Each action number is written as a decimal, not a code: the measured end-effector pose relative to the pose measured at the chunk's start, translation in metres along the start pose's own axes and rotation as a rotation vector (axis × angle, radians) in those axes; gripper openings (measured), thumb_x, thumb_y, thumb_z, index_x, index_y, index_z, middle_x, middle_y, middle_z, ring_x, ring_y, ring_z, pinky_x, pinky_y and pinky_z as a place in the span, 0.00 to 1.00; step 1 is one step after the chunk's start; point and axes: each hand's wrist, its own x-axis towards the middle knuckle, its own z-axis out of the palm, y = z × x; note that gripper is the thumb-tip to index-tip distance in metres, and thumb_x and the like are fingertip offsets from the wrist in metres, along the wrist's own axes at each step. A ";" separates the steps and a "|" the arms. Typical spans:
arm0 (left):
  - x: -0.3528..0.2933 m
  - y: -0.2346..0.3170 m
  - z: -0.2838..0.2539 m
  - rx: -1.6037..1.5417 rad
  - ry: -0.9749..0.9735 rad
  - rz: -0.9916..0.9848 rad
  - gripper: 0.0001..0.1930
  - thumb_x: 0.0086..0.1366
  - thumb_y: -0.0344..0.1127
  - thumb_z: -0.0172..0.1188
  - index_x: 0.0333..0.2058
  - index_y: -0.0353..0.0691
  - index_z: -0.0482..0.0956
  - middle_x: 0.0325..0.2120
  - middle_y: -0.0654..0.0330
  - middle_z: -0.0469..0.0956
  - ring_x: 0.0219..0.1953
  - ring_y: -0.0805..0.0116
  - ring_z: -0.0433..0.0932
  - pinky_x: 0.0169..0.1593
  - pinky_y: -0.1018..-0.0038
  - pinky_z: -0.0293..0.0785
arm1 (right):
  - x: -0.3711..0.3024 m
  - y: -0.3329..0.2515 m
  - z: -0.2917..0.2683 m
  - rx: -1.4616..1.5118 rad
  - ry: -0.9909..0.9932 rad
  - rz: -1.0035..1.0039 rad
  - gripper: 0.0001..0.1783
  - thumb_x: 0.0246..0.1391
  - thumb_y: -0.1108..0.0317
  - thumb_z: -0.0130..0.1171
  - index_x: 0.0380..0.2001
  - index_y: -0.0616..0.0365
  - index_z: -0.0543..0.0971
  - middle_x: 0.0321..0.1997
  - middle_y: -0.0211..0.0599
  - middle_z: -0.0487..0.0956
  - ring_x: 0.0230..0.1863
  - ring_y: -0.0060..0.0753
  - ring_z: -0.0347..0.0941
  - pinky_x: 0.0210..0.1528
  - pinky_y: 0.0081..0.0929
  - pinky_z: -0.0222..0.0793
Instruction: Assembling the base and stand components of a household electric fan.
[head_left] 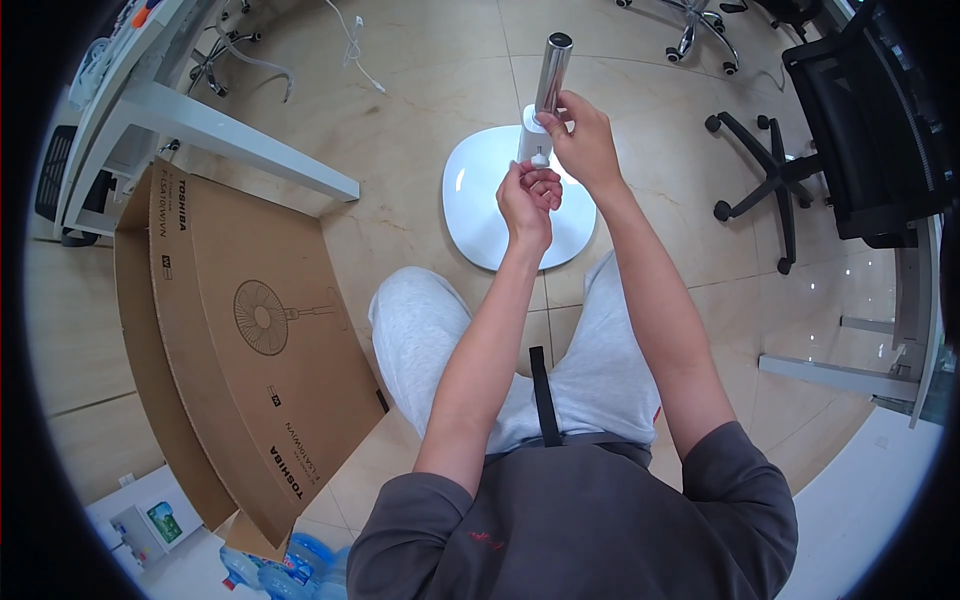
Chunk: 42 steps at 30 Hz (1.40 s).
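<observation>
While your white base [478, 190] rests flat on the tiled floor [420, 125] in front of you, both your hands are at the fitting that rises from it. Your right hand [587, 145] holds the lower end of the chrome pole [551, 78] in a narrow grip, thumb and fingers to either side, just where it meets the white column [533, 143]. The pole's dark upper end stands clear of your fingers. Your left hand [530, 208] is held low, fingers curled, its tips at the small white knob [540, 160] on the column; whether they pinch it cannot be told. On your left stands a cardboard box [265, 250] printed with a fan drawing, near a white desk [240, 140]. A black office chair [860, 130] is on your right, well apart from the base.
</observation>
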 end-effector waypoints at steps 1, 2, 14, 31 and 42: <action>-0.002 -0.002 0.003 -0.046 0.026 0.019 0.14 0.69 0.39 0.42 0.38 0.30 0.65 0.21 0.54 0.74 0.17 0.71 0.71 0.17 0.79 0.63 | 0.000 0.000 0.000 -0.004 0.002 0.006 0.14 0.48 0.64 0.62 0.37 0.61 0.76 0.36 0.42 0.79 0.34 0.44 0.76 0.37 0.38 0.70; -0.002 -0.004 0.008 -0.041 0.026 0.023 0.14 0.69 0.39 0.42 0.38 0.30 0.65 0.21 0.54 0.74 0.17 0.71 0.71 0.17 0.79 0.63 | 0.000 0.000 0.001 -0.019 0.010 0.026 0.14 0.49 0.64 0.62 0.36 0.61 0.76 0.36 0.43 0.79 0.34 0.45 0.76 0.37 0.38 0.70; 0.013 0.005 0.006 0.035 -0.013 -0.111 0.11 0.65 0.36 0.44 0.31 0.33 0.66 0.17 0.60 0.69 0.16 0.76 0.66 0.14 0.83 0.57 | -0.002 -0.002 0.000 -0.080 0.017 0.024 0.11 0.50 0.65 0.59 0.36 0.59 0.75 0.35 0.41 0.78 0.35 0.47 0.75 0.36 0.40 0.69; 0.004 -0.005 0.003 -0.020 0.069 -0.181 0.19 0.68 0.48 0.43 0.38 0.34 0.66 0.23 0.57 0.69 0.19 0.73 0.68 0.17 0.83 0.59 | 0.000 -0.003 0.002 -0.093 0.008 -0.002 0.07 0.51 0.67 0.59 0.32 0.57 0.75 0.33 0.39 0.77 0.34 0.49 0.74 0.34 0.42 0.68; 0.004 -0.016 -0.007 0.361 -0.019 0.142 0.16 0.69 0.43 0.48 0.41 0.32 0.66 0.28 0.58 0.72 0.20 0.79 0.69 0.19 0.82 0.61 | 0.000 -0.005 -0.002 -0.083 -0.023 -0.004 0.07 0.50 0.68 0.59 0.32 0.59 0.75 0.32 0.39 0.77 0.33 0.47 0.75 0.34 0.41 0.68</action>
